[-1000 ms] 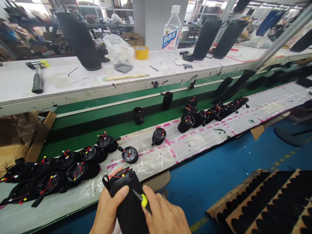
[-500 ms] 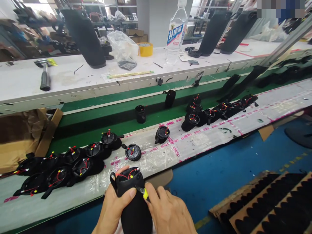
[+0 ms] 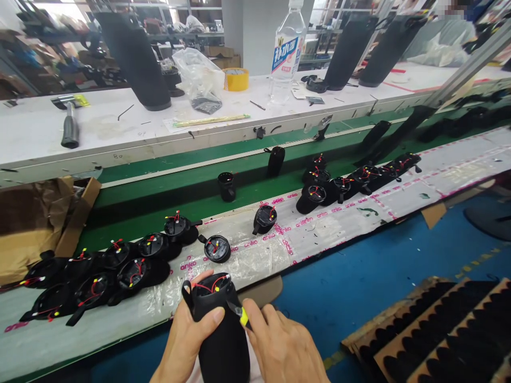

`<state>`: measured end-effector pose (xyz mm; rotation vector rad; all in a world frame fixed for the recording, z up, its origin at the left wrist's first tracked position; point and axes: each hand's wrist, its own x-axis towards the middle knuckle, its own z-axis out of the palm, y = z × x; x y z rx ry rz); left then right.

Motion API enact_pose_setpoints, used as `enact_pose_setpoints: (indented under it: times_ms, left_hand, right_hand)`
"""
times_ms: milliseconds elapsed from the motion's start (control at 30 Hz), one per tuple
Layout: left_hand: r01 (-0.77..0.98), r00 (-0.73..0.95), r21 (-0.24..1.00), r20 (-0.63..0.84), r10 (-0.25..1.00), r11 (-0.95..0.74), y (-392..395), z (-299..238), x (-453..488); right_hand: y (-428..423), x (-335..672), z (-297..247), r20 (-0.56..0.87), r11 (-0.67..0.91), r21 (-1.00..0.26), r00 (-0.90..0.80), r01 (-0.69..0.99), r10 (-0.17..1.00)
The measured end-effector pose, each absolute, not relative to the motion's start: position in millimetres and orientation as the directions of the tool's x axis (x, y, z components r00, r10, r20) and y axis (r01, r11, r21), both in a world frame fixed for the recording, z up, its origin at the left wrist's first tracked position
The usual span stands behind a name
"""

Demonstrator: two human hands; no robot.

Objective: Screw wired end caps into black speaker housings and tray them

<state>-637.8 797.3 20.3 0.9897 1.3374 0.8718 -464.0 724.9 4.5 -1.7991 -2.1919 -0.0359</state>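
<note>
My left hand (image 3: 190,331) is wrapped around a black cylindrical speaker housing (image 3: 223,346), thumb across its front. The housing stands upright, tilted slightly, with its open end up; red wires with small white and yellow connectors show inside, and a black strap loop sticks out at its left. Closed in my right hand (image 3: 279,340) is a utility knife (image 3: 243,317) with a yellow part showing. Its blade points up and left at the housing's side just below the rim; whether it touches cannot be made out. My right fingers hide most of the handle.
Several similar housings (image 3: 138,274) line the plastic-covered bench edge (image 3: 255,255). A green conveyor (image 3: 183,191) runs behind it. The white shelf (image 3: 131,127) holds a hammer (image 3: 71,125), tape roll (image 3: 236,80) and bottle (image 3: 285,58). Cartons of black parts (image 3: 431,330) stand lower right.
My right hand and the knife have shifted slightly right and away from the housing's rim. My left hand keeps its hold on the housing.
</note>
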Motion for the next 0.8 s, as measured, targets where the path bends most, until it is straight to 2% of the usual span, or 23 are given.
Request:
enact_pose_setpoints:
  times_ms: [433,633,800]
  left_hand:
    - [0.084,0.111,0.932,-0.361,0.926,0.353,799,20,-638]
    - [0.243,0.182,0.936,-0.302,0.936,0.255,802,15,-643]
    - [0.38,0.17,0.909,-0.249,0.954,0.17,804,15,-643]
  right_hand:
    - [724,-455,3,0.243,0.26,-0.133,-0.223,0.956,0.944]
    - [726,-445,17,0.256,0.296,-0.004,-0.285,0.955,0.924]
    - [727,-440,25,0.244,0.319,0.066,-0.326,0.945,0.913]
